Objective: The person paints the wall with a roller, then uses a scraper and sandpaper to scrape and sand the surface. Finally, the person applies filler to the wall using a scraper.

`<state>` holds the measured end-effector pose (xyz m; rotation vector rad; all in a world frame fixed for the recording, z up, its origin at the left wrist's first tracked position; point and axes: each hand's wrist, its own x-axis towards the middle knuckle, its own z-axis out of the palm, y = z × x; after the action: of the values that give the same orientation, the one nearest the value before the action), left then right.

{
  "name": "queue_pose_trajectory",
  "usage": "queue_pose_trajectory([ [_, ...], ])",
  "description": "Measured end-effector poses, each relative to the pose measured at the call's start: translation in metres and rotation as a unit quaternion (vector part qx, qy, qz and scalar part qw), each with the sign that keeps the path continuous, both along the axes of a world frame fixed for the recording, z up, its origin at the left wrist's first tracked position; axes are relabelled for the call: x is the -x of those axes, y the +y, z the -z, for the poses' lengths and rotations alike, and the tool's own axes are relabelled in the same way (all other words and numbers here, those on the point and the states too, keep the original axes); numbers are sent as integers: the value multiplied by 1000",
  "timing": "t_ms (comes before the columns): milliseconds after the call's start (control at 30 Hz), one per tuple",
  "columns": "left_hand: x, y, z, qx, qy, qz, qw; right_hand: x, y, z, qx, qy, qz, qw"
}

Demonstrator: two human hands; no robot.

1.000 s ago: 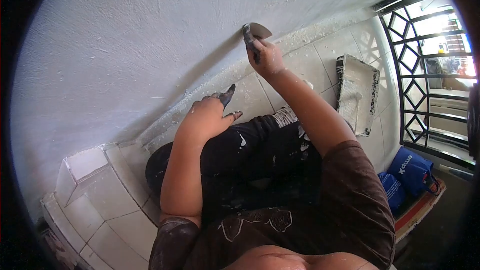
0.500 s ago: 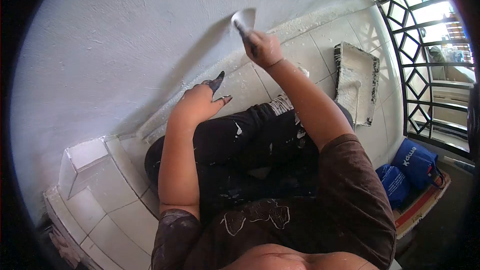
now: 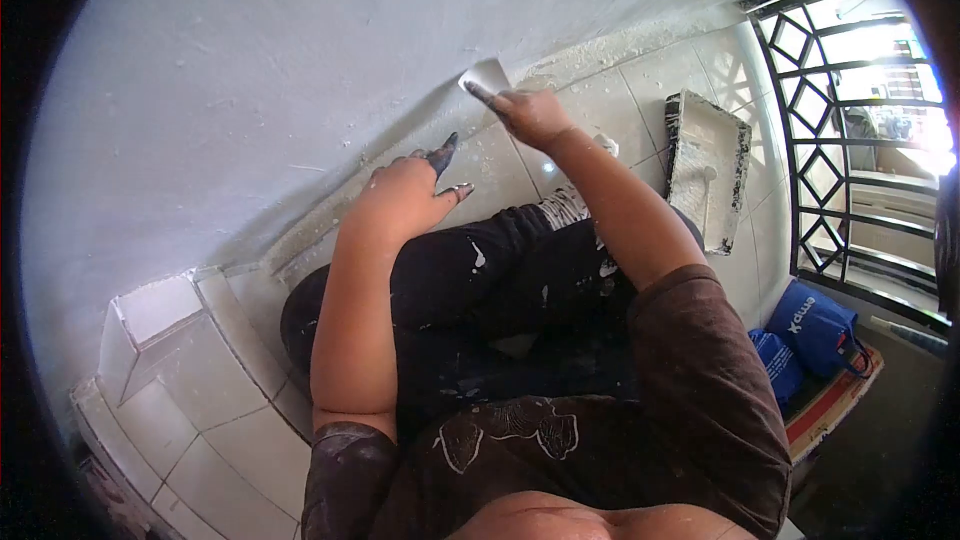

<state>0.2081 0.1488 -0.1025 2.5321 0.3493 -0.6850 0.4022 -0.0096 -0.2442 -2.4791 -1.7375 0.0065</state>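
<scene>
Overall, a white wall occupies the upper left of the view, its surface showing small raised flecks and faint streaks. A light tiled floor adjoins its base, where a rough, speckled border runs along the joint. The person's shirt is dark brown with a pale outline print; the trousers are black with white paint marks, the legs folded near the wall. A black metal grille with diamond-shaped panels stands at the right, with bright light beyond it. A tiled step adjoins the wall at lower left. A paint tray, white inside and with spattered edges, lies on the floor between the right arm and the grille. Two blue bags rest side by side at lower right, below the grille. The left hand is released, index finger and thumb spread, both darkened; contact between it and the wall cannot be determined. The right hand is closed around the handle of a scraper. The scraper is located at the bottom of the wall, just above the border, its pale, flared blade directed upward; whether its edge touches the surface cannot be confirmed.
</scene>
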Motion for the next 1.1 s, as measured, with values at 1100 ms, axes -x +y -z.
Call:
queue_pose_trajectory([
  [1100, -5, 31, 21, 6, 118, -114, 987, 57, -57, -86, 292, 293, 63, 908],
])
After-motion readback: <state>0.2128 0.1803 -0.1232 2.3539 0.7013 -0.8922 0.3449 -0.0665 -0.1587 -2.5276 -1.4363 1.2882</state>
